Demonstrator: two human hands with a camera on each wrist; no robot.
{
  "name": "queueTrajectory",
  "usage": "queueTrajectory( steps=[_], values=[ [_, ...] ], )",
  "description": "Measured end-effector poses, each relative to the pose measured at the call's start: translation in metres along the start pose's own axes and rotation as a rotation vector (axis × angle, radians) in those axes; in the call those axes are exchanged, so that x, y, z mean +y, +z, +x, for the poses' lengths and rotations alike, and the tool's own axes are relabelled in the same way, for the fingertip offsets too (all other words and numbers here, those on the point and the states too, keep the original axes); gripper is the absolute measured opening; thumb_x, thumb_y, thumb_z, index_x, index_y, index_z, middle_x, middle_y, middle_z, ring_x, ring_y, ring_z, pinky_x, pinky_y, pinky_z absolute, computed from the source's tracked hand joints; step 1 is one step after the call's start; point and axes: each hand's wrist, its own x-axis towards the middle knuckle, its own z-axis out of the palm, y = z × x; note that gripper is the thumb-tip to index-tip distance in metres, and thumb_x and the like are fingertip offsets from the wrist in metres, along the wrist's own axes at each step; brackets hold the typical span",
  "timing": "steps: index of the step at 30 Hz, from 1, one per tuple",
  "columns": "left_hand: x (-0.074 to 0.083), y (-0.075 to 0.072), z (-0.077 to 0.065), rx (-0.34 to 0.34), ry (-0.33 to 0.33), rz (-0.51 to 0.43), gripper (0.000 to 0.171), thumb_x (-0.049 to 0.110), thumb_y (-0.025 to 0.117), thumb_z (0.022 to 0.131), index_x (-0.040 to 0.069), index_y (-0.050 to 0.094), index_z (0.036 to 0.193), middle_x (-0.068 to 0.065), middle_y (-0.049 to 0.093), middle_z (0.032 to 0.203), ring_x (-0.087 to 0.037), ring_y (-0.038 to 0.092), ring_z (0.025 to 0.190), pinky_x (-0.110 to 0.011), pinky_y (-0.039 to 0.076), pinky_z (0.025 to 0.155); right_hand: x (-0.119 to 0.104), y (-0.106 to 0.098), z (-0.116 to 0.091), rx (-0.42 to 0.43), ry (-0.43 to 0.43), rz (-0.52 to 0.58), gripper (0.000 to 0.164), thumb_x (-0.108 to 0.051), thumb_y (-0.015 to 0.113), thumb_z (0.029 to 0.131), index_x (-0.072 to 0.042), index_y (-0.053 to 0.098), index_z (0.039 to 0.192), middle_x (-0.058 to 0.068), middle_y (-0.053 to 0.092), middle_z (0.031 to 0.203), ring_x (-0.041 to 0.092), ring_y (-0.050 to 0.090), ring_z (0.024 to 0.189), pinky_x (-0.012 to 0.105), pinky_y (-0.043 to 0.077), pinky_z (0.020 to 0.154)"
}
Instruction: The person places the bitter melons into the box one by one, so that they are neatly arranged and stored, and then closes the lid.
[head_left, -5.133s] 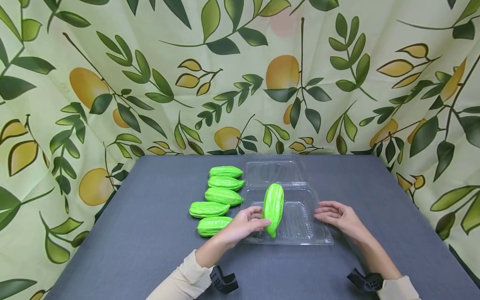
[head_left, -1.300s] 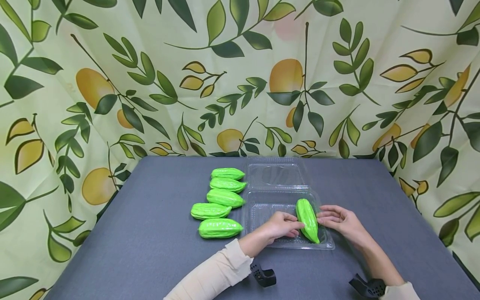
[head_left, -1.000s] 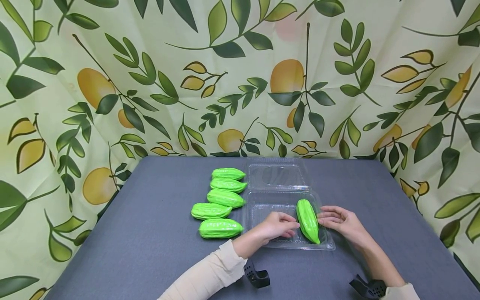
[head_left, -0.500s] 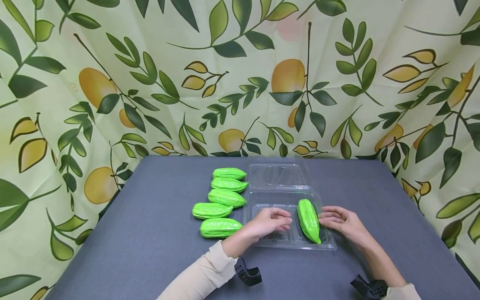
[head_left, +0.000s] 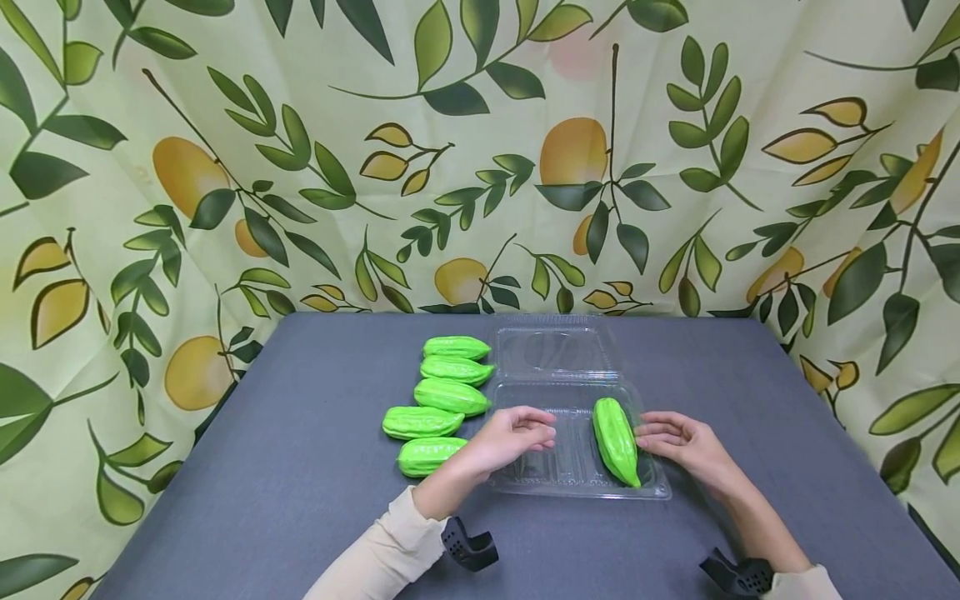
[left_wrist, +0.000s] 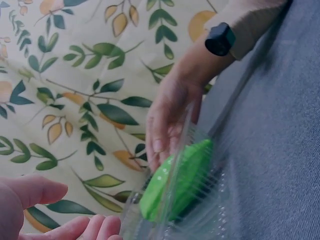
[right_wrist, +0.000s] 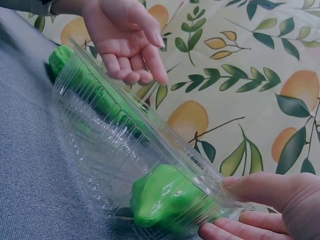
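A clear plastic clamshell container [head_left: 562, 487] lies opened out on the table, its lid toward the back. One green, ridged bitter melon [head_left: 617, 442] lies lengthwise along the right side of its base. My left hand [head_left: 506, 442] hovers over the base's left part, fingers loosely bent and holding nothing; in the left wrist view its thumb and fingers are apart. At the container's right edge, my right hand [head_left: 686, 442] pinches the rim, the thumb on top and fingers below in the right wrist view. Several more bitter melons [head_left: 452, 396] lie stacked in a column left of the container.
A dark grey cloth covers the table [head_left: 315, 467]. Behind it hangs a curtain [head_left: 480, 125] printed with leaves and fruit. The container's lid [head_left: 557, 348] lies flat near the table's back edge.
Earlier my left hand held a bitter melon above the container, then laid it at the right side of the base. It has let go and moved left. My right hand has stayed at the rim.
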Motion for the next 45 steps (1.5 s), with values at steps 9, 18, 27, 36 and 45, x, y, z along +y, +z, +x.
queueTrajectory(
  steps=[9,18,27,36,45],
  values=[
    [0.0,-0.012,-0.02,0.011,0.028,-0.01,0.04,0.016,0.057,0.096,-0.01,0.054,0.127,-0.033,0.06,0.121,-0.03,0.068,0.106,-0.038,0.055,0.096,0.001,-0.001,0.0,0.002,0.018,-0.008,0.054,-0.007,0.064,0.09,0.022,0.04,0.129,-0.027,0.067,0.091,-0.008,0.067,0.084,0.01,0.054,0.076],
    [-0.007,-0.021,-0.031,0.048,0.062,0.002,0.04,0.016,0.057,0.096,-0.01,0.054,0.126,-0.034,0.06,0.119,-0.034,0.067,0.106,-0.045,0.053,0.097,0.003,0.0,0.0,-0.003,-0.002,-0.004,0.053,-0.006,0.064,0.09,0.023,0.04,0.128,-0.026,0.067,0.092,-0.007,0.067,0.085,0.01,0.054,0.075],
    [-0.011,-0.03,-0.043,0.071,0.122,-0.038,0.04,0.011,0.056,0.096,-0.014,0.051,0.126,-0.036,0.058,0.117,-0.043,0.063,0.108,-0.043,0.053,0.098,0.003,-0.001,0.0,-0.004,-0.01,-0.012,0.053,-0.006,0.064,0.09,0.023,0.04,0.127,-0.026,0.067,0.092,-0.008,0.067,0.085,0.01,0.054,0.076],
    [-0.016,-0.051,-0.053,0.127,0.151,0.012,0.039,0.011,0.056,0.096,-0.012,0.052,0.126,-0.038,0.057,0.117,-0.027,0.067,0.105,-0.023,0.056,0.09,0.001,-0.001,0.0,-0.006,0.007,-0.014,0.053,-0.007,0.064,0.09,0.023,0.041,0.128,-0.026,0.067,0.091,-0.008,0.066,0.085,0.01,0.054,0.075],
    [-0.028,-0.072,-0.061,0.151,0.258,0.053,0.038,0.01,0.057,0.095,-0.016,0.052,0.123,-0.041,0.058,0.114,0.0,0.065,0.095,-0.014,0.054,0.086,0.001,0.0,0.0,-0.006,0.017,-0.01,0.053,-0.007,0.064,0.091,0.022,0.041,0.128,-0.025,0.068,0.092,-0.008,0.066,0.086,0.009,0.053,0.076]
  ],
)
